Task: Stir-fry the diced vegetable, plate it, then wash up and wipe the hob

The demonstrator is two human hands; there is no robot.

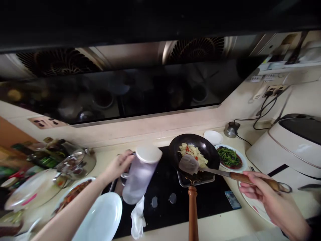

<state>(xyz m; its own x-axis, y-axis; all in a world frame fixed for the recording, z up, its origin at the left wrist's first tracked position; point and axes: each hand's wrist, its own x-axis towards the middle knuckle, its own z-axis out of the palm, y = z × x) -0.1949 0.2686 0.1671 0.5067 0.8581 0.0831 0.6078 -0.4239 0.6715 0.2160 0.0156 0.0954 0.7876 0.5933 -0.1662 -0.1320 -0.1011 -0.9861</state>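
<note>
My left hand (pixel 120 166) is closed around the handle of a translucent pitcher (pixel 139 177) with a white lid. The pitcher is tilted slightly over the left part of the black stovetop. On the right burner sits a dark wok (pixel 208 152) with a wooden handle, holding pale chunks of food (pixel 197 152) and some red pieces. My right hand (pixel 263 190) grips the wooden handle of a metal spatula (pixel 218 172). Its broad blade rests in or just above the near side of the wok; I cannot tell which.
A plate of green vegetables (pixel 229 158) stands right of the wok, by a small white bowl (pixel 213 137) and a big white appliance (pixel 293 150). A white plate (pixel 100 217), a crumpled white cloth (pixel 138 219), a glass-lidded pot (pixel 77 164) and bottles (pixel 47 154) lie leftward. A range hood (pixel 150 90) hangs above.
</note>
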